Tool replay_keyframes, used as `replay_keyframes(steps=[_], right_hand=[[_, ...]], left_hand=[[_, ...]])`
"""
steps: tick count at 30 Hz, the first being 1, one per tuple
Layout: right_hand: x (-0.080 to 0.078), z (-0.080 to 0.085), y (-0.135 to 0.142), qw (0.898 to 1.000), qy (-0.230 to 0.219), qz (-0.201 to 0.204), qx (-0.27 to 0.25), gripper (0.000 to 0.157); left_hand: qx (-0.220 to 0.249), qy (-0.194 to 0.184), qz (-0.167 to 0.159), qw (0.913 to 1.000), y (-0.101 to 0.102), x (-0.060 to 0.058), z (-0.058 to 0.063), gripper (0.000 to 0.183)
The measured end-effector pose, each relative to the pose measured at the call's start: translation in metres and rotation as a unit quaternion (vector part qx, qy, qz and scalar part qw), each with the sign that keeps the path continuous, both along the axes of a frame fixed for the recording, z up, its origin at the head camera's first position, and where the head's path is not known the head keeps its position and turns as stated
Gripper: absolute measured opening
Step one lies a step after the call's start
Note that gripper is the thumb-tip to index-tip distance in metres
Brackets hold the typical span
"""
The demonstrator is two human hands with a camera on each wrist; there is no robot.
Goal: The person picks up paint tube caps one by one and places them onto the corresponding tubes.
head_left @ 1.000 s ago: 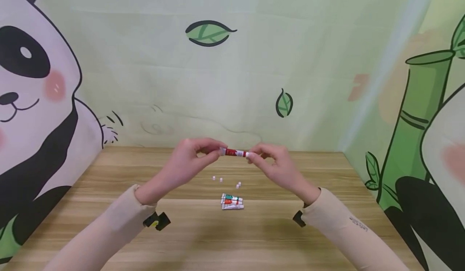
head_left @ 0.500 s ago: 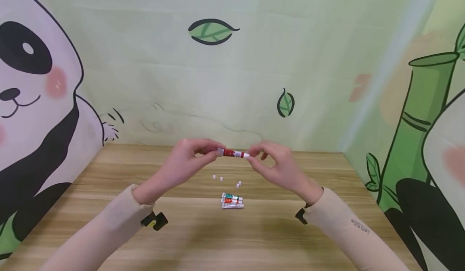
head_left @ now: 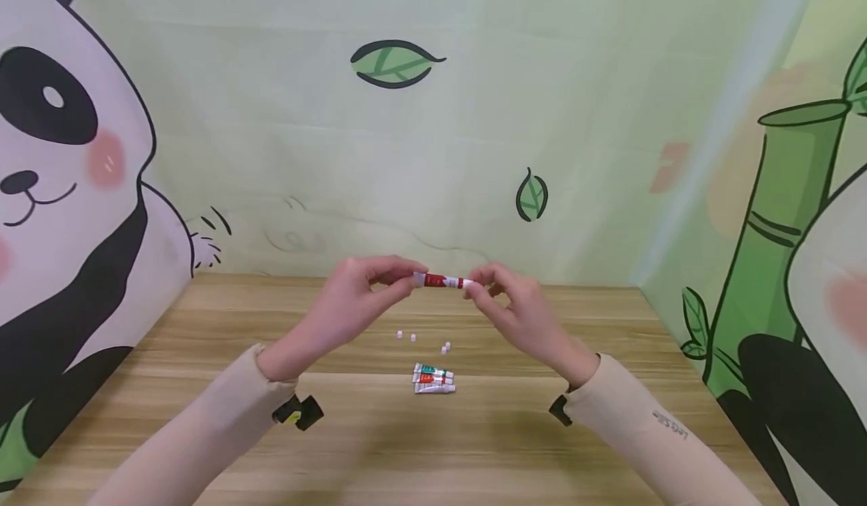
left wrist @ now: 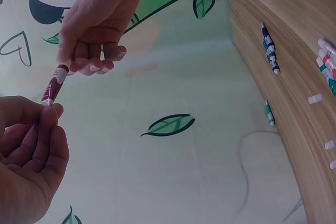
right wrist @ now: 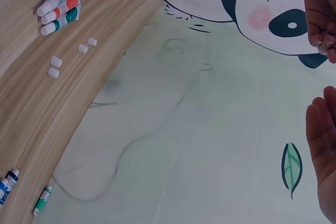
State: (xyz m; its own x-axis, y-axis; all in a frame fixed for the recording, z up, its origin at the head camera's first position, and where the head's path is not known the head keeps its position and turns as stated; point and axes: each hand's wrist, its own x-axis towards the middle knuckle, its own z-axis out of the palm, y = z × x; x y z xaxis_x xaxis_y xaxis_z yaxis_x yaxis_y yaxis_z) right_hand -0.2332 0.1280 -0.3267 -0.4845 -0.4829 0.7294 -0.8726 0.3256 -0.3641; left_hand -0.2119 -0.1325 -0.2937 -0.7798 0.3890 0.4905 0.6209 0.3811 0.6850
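Above the far part of the table, my left hand (head_left: 352, 303) pinches the flat silver end of a small dark-red paint tube (head_left: 443, 281) between thumb and fingers. My right hand (head_left: 518, 310) pinches the white cap at the tube's other end with thumb and index finger. The tube lies nearly level between both hands. In the left wrist view the tube (left wrist: 54, 83) spans from my left hand (left wrist: 31, 156) to my right hand (left wrist: 97, 30). The right wrist view shows part of my right hand (right wrist: 324, 150) and left hand (right wrist: 319, 17), without the tube.
Below the hands lie three tubes: green (head_left: 433, 370), orange-red (head_left: 433, 379) and white (head_left: 435, 388). Several small white caps (head_left: 413, 337) are scattered beyond them. Blue tubes (right wrist: 8, 186) and a light-green tube (right wrist: 42, 201) lie farther off. A printed cloth backdrop (head_left: 406, 152) stands behind the table.
Half a second ago the right fingers were spread more loosely at the cap; now they are closed on it again. The tube has shifted slightly right. The tubes on the table stay put.
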Motion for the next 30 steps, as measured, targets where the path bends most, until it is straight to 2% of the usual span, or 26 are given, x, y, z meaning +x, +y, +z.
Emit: replay_keyframes(steps=[3,8,11,16,23,30], right_hand=[[0.001,0.0,-0.001,1.0,-0.016,-0.005,0.0,0.004],[0.003,0.001,-0.003,1.0,-0.027,-0.01,-0.001,0.023],[0.004,0.002,-0.003,0.999,-0.034,-0.012,-0.011,0.026],[0.005,0.003,-0.001,0.999,-0.046,-0.006,-0.027,0.019],[0.005,0.002,0.002,0.999,-0.048,0.007,-0.016,0.013],[0.004,0.002,0.007,0.999,-0.008,0.039,-0.003,0.013]], left_hand=[[0.005,0.001,-0.002,1.0,0.001,0.001,0.001,0.017],[0.002,0.001,-0.003,1.0,0.003,0.001,0.003,0.016],[-0.004,0.012,-0.008,0.9999,0.005,-0.001,0.006,0.016],[-0.006,0.019,-0.018,0.9996,0.005,-0.002,0.01,0.015],[-0.002,-0.002,-0.001,1.0,0.0,0.003,0.005,0.016],[-0.005,-0.004,0.0,1.0,0.0,0.002,0.001,0.015]])
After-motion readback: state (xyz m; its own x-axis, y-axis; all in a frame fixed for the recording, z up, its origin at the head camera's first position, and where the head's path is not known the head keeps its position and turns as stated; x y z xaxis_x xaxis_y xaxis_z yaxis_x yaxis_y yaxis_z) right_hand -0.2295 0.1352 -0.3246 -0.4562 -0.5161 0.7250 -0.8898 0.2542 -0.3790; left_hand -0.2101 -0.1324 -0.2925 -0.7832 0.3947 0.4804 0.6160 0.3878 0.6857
